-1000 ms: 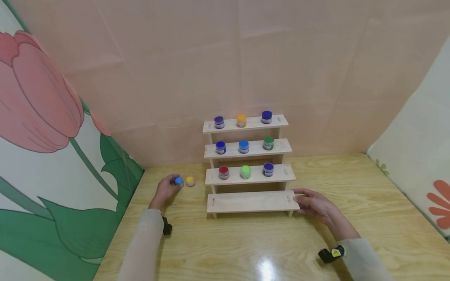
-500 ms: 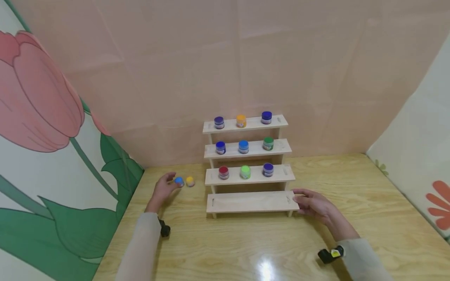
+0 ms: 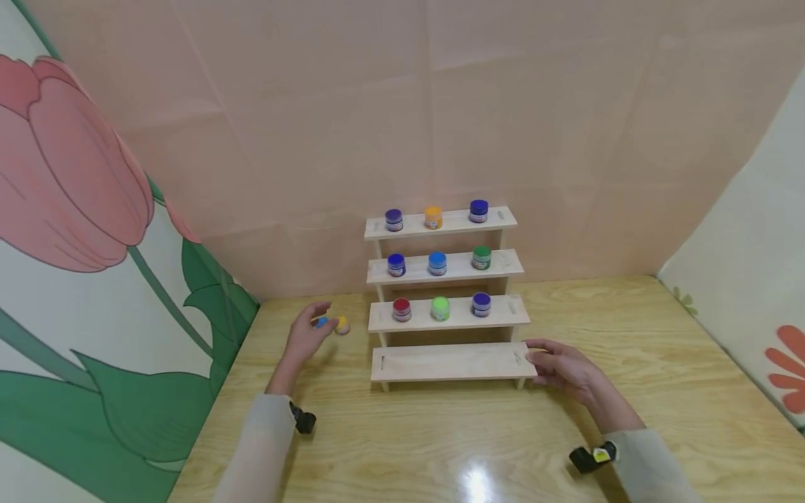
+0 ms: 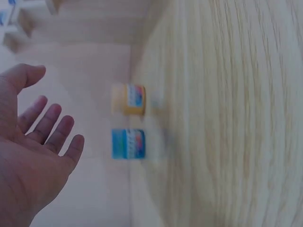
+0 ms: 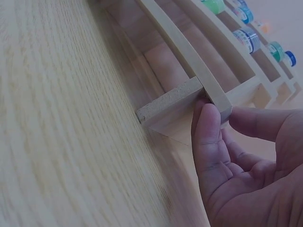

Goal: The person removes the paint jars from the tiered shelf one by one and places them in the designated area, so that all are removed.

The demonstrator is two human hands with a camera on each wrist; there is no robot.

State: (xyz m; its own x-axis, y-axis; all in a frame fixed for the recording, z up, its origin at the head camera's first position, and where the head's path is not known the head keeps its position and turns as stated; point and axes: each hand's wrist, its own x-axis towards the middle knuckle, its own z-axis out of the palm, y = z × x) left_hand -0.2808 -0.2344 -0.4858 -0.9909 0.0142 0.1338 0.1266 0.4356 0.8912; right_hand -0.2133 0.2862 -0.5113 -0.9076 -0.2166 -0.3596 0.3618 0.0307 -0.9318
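Note:
My left hand [image 3: 307, 337] hovers by two small paint jars left of the stand, its fingers spread and holding nothing. The blue jar [image 4: 129, 144] is mostly covered by the fingers in the head view. Beside it stands the yellow jar [image 3: 342, 326], close to my thumb tip. Both stand upright on the table; the left wrist view shows them apart from the hand. My right hand [image 3: 566, 369] pinches the right end of the lowest step of the wooden tiered stand [image 3: 449, 362], thumb above and fingers below, as the right wrist view shows.
The upper three steps each carry three jars, among them a red jar [image 3: 402, 310], a light green jar [image 3: 440, 309] and an orange jar [image 3: 433, 218]. Behind the stand hangs a pinkish cloth [image 3: 302, 175]. The stand rests on a wood-grain table [image 3: 402, 440].
My left hand has drawn off the blue jar, its fingers opening, and shifted right toward the yellow jar. The jars look unmoved. My right hand keeps its hold on the stand.

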